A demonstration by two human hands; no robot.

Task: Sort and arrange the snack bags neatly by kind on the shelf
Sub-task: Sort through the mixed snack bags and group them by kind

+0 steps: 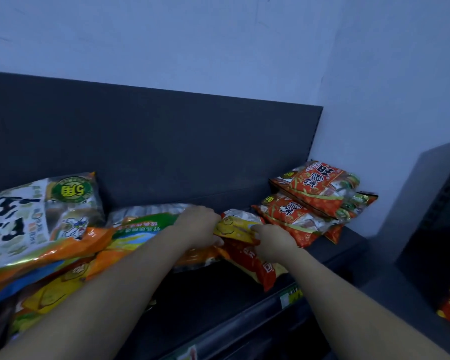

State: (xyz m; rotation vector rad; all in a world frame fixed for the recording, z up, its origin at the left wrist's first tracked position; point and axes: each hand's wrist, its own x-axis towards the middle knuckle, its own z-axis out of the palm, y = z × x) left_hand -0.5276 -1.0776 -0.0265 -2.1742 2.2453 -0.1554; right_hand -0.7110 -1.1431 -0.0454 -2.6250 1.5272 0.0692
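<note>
The snack bags are glossy, crinkled plastic film, some with clear patches. The shelf and its back panel look matt dark. The wall is painted, smooth.

dark shelf, snack bags piled

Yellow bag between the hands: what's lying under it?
A red bag lies under the yellow bag, sticking out toward the shelf front. Its far end is covered by the yellow bag and right hand.
</note>
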